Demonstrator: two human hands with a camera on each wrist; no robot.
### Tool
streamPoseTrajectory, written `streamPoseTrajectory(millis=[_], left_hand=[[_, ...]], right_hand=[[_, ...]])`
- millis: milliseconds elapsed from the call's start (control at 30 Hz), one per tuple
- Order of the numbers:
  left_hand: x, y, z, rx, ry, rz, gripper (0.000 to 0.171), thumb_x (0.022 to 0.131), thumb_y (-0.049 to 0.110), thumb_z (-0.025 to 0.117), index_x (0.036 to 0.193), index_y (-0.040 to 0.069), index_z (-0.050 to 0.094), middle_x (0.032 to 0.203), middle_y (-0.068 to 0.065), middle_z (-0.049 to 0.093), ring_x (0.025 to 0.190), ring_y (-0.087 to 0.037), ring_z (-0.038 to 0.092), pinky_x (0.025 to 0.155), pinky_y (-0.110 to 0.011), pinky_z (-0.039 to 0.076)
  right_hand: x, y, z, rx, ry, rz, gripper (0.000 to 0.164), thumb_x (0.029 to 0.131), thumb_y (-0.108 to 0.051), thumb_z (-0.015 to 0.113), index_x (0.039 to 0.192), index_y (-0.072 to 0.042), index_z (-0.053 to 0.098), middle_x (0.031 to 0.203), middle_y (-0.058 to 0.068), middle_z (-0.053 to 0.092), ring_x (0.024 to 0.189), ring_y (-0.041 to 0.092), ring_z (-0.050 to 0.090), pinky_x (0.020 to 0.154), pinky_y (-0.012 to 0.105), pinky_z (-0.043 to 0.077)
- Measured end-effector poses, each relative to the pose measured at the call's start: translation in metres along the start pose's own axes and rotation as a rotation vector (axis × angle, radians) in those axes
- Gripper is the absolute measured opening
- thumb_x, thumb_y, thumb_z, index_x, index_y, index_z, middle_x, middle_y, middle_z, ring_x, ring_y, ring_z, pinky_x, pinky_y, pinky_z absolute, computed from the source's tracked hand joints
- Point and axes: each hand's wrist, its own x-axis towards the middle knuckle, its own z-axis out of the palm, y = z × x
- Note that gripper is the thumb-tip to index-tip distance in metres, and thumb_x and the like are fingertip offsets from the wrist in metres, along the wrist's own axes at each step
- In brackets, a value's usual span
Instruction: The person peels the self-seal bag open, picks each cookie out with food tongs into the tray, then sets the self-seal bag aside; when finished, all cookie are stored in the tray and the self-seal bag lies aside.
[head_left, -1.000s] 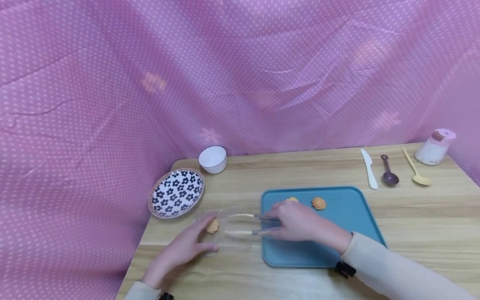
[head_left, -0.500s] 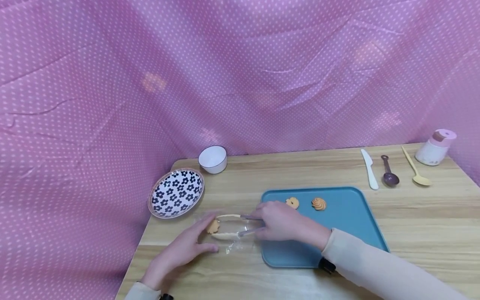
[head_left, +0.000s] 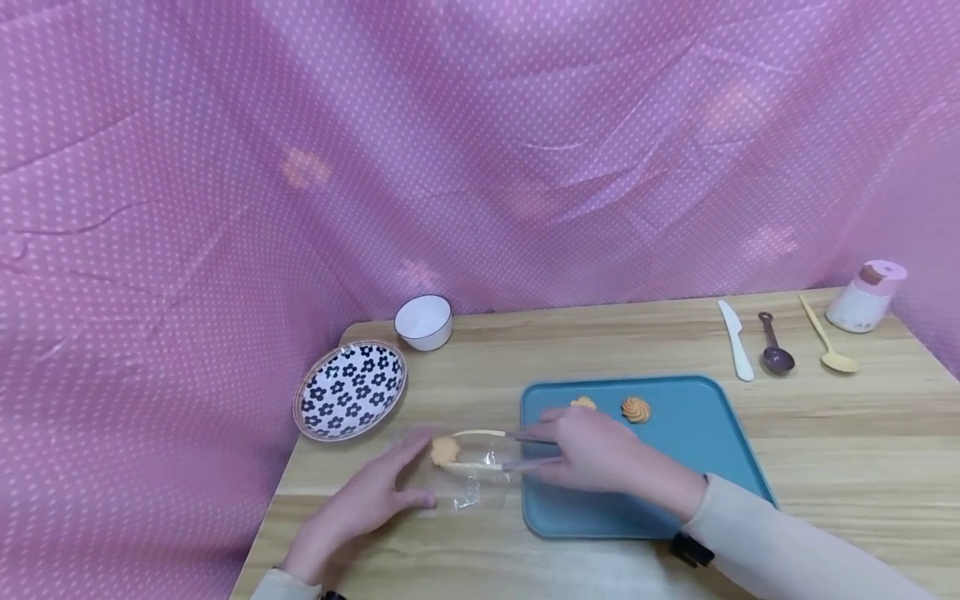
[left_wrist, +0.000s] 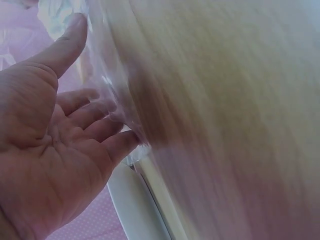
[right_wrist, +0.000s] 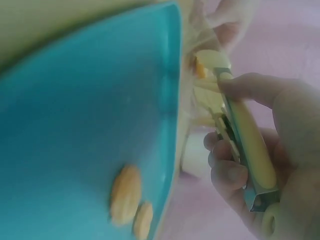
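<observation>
My right hand point(head_left: 592, 450) grips a pair of tongs point(right_wrist: 250, 145) with pale yellow handles and tips. The tongs' arms point left from over the tray, and their spread tips reach a scalloped cookie point(head_left: 446, 451), one on either side of its right edge. Cookie and tips overlap a clear plastic bag point(head_left: 472, 492) on the table. My left hand point(head_left: 371, 492) lies at the bag's left end, thumb and fingers apart. In the left wrist view its loosely bent fingers point(left_wrist: 95, 117) touch the crinkled plastic.
On the blue tray point(head_left: 675, 483) lie a swirled cookie point(head_left: 636, 409) and another cookie point(head_left: 582, 402) partly behind my right hand. A flower-patterned plate point(head_left: 351, 390) and white bowl point(head_left: 423, 322) stand back left. Back right are a knife point(head_left: 737, 342), dark scoop point(head_left: 776, 354), yellow spoon point(head_left: 828, 342) and pink-topped jar point(head_left: 867, 296).
The tongs moved left to the cookie, then back right. The cookie has shifted right, away from my left fingers. My left hand stays nearly in place.
</observation>
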Motion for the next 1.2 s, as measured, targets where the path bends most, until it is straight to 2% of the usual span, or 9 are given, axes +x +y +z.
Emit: streamPoseTrajectory(millis=[167, 233, 333, 467, 567, 700, 867, 1200], left_hand=[[-0.001, 0.002, 0.001, 0.013, -0.007, 0.011, 0.099, 0.078, 0.055, 0.079, 0.159, 0.022, 0.033, 0.169, -0.003, 0.027, 0.157, -0.031, 0.027, 0.130, -0.053, 0.022], [0.000, 0.004, 0.000, 0.017, -0.005, 0.015, 0.100, 0.077, 0.055, 0.080, 0.159, 0.021, 0.034, 0.169, -0.002, 0.027, 0.158, -0.031, 0.026, 0.130, -0.053, 0.021], [0.003, 0.007, 0.001, 0.025, -0.015, 0.016, 0.102, 0.076, 0.056, 0.080, 0.159, 0.021, 0.033, 0.170, -0.001, 0.027, 0.158, -0.030, 0.026, 0.130, -0.052, 0.021], [0.006, 0.009, 0.002, 0.029, -0.030, 0.009, 0.105, 0.075, 0.056, 0.081, 0.160, 0.019, 0.032, 0.170, -0.002, 0.025, 0.158, -0.031, 0.024, 0.130, -0.054, 0.021], [0.005, 0.010, 0.002, 0.036, -0.039, 0.007, 0.106, 0.074, 0.053, 0.083, 0.160, 0.017, 0.032, 0.170, -0.004, 0.025, 0.158, -0.033, 0.023, 0.130, -0.055, 0.021], [0.005, 0.011, 0.002, 0.056, -0.051, 0.004, 0.106, 0.073, 0.049, 0.085, 0.160, 0.017, 0.032, 0.170, -0.005, 0.026, 0.158, -0.034, 0.023, 0.130, -0.056, 0.021], [0.004, 0.014, -0.001, 0.076, -0.055, 0.012, 0.106, 0.073, 0.049, 0.085, 0.159, 0.014, 0.034, 0.168, -0.011, 0.029, 0.157, -0.038, 0.025, 0.129, -0.058, 0.022], [0.006, 0.022, -0.002, 0.088, -0.077, 0.010, 0.102, 0.073, 0.051, 0.085, 0.155, 0.010, 0.041, 0.167, -0.016, 0.030, 0.156, -0.040, 0.026, 0.128, -0.059, 0.024]], right_hand=[[-0.043, 0.015, -0.024, 0.040, 0.018, 0.104, 0.044, 0.083, -0.033, 0.078, 0.126, -0.030, 0.072, 0.104, -0.009, 0.074, 0.059, -0.006, 0.043, 0.047, 0.012, 0.039], [-0.063, 0.023, -0.037, 0.018, 0.052, 0.138, 0.043, 0.082, -0.032, 0.080, 0.124, -0.028, 0.073, 0.106, -0.009, 0.075, 0.062, -0.007, 0.047, 0.050, 0.013, 0.043], [-0.098, 0.037, -0.053, -0.038, 0.118, 0.177, 0.043, 0.079, -0.033, 0.084, 0.120, -0.022, 0.075, 0.102, -0.010, 0.074, 0.069, -0.007, 0.050, 0.056, 0.015, 0.046], [-0.142, 0.056, -0.067, -0.073, 0.201, 0.231, 0.046, 0.075, -0.031, 0.088, 0.116, -0.016, 0.076, 0.090, -0.015, 0.067, 0.065, -0.010, 0.045, 0.053, 0.013, 0.041], [-0.172, 0.068, -0.072, -0.094, 0.255, 0.246, 0.048, 0.070, -0.029, 0.091, 0.114, -0.015, 0.077, 0.082, -0.019, 0.059, 0.061, -0.012, 0.038, 0.049, 0.010, 0.034], [-0.204, 0.082, -0.070, -0.134, 0.307, 0.224, 0.049, 0.064, -0.027, 0.094, 0.109, -0.014, 0.078, 0.080, -0.023, 0.058, 0.065, -0.013, 0.039, 0.052, 0.007, 0.031], [-0.224, 0.092, -0.062, -0.151, 0.306, 0.249, 0.050, 0.062, -0.025, 0.095, 0.107, -0.014, 0.078, 0.083, -0.023, 0.061, 0.068, -0.013, 0.041, 0.055, 0.006, 0.032], [-0.240, 0.095, -0.053, -0.142, 0.311, 0.272, 0.050, 0.062, -0.025, 0.094, 0.107, -0.014, 0.077, 0.083, -0.023, 0.060, 0.067, -0.014, 0.039, 0.054, 0.006, 0.030]])
